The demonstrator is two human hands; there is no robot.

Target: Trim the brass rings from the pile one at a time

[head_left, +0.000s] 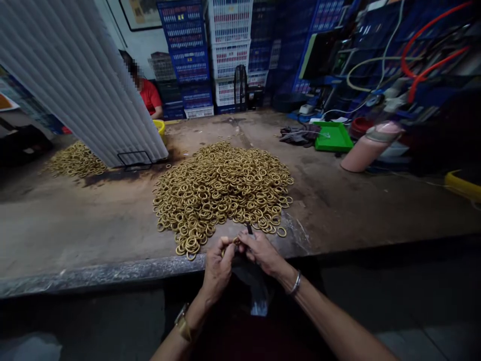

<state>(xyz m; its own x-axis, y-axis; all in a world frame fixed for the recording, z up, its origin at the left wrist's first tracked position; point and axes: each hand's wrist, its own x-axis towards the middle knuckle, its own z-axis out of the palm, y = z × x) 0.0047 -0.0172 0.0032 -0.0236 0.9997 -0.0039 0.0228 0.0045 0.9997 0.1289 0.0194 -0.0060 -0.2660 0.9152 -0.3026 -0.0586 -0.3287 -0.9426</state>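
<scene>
Gold-coloured metal shows nearest, in the watch (183, 323) on the left wrist; a silver bangle (296, 282) circles the right. Both forearms reach up and inward, so the hands meet at the front edge of the worktable (112, 273). The left hand (219, 268) is half curled, thumb and forefinger closed on a small ring (236, 240). The right hand (263, 250) comes in palm down, fingers bent, its tips pinching the same ring from the other side. A dark, slim piece (249, 228) pokes out beyond the right fingers; what it is, I cannot tell.

Work on this ring looks partway along. Just beyond lies a broad heap of loose rings (225, 185), a great many out of the hands; whether any are finished cannot be told.

Farther off, a ribbed panel (93, 80) leans beside a second pile (77, 160) at left, and a green tray (334, 138) sits at right near a pink bottle (370, 150). Behind are a person in red (150, 96) and stacked crates (188, 45).
</scene>
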